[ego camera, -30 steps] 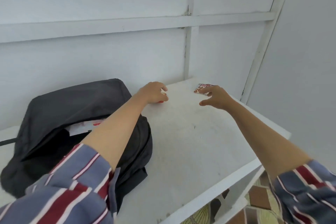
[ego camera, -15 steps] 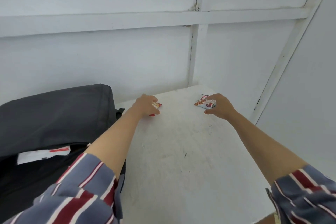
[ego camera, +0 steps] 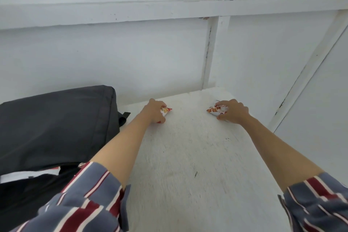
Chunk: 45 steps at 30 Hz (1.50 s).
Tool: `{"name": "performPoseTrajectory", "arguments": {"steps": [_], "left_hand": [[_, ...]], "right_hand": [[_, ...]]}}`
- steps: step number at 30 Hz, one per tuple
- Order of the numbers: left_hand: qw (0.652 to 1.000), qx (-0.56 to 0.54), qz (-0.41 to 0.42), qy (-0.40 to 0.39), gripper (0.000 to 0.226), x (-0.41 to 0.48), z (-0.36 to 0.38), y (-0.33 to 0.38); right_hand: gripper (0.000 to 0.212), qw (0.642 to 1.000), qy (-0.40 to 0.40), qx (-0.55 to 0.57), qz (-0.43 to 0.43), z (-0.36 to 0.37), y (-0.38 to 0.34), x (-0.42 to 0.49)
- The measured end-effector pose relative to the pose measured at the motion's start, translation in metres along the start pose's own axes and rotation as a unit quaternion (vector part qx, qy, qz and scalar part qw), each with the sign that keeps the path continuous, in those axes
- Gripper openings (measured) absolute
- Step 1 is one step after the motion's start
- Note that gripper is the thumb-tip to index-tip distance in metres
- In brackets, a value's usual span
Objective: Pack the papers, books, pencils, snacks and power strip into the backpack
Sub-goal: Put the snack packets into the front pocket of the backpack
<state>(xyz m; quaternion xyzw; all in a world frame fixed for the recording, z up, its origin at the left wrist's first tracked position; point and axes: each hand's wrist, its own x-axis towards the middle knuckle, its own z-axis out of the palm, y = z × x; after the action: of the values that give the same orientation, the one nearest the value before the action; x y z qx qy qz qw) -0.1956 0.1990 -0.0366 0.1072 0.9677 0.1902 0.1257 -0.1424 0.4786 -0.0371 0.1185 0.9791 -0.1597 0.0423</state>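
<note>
A dark grey backpack [ego camera: 56,124] lies on the left of the white table [ego camera: 188,156], its mouth open toward me with a white paper [ego camera: 24,176] showing inside. At the far end of the table my left hand [ego camera: 153,112] is closed around a small red and white snack packet [ego camera: 166,110]. To its right my right hand [ego camera: 233,112] grips a second red and white snack packet [ego camera: 217,110]. Both packets rest on or just above the tabletop. Most of each packet is hidden by my fingers.
A white panelled wall [ego camera: 131,52] with raised battens closes off the back and the right side. The table ends at the wall just beyond my hands. A black strap [ego camera: 123,118] pokes out from the backpack's right side.
My right hand has closed over the right snack packet, which it was only reaching for a second ago. The view has shifted right and forward, so the backpack sits further left.
</note>
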Motion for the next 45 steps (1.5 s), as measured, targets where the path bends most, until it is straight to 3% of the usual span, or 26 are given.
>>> {"name": "performPoseTrajectory", "arguments": {"steps": [6, 14, 21, 28, 38, 45], "left_hand": [[0.999, -0.023, 0.035, 0.009, 0.062, -0.019, -0.007, 0.007], [0.993, -0.012, 0.091, 0.078, 0.059, -0.077, -0.042, 0.021], [0.984, 0.024, 0.118, 0.129, 0.059, -0.165, -0.086, 0.008], [0.981, 0.024, 0.081, 0.175, 0.061, -0.235, -0.124, -0.06], [0.982, 0.036, 0.113, 0.147, 0.062, -0.293, -0.15, -0.155], [0.977, 0.024, 0.165, 0.131, 0.058, -0.289, -0.143, -0.185]], "right_hand": [[0.046, 0.998, -0.002, 0.032, -0.052, 0.003, -0.021, -0.022], [0.046, 0.982, -0.011, 0.111, -0.153, -0.016, -0.061, -0.075], [0.042, 0.938, -0.051, 0.209, -0.271, -0.037, -0.125, -0.138], [0.037, 0.906, -0.092, 0.216, -0.353, -0.028, -0.203, -0.197], [0.033, 0.897, -0.125, 0.215, -0.365, -0.007, -0.294, -0.263], [0.036, 0.91, -0.119, 0.196, -0.346, 0.011, -0.314, -0.291]]}}
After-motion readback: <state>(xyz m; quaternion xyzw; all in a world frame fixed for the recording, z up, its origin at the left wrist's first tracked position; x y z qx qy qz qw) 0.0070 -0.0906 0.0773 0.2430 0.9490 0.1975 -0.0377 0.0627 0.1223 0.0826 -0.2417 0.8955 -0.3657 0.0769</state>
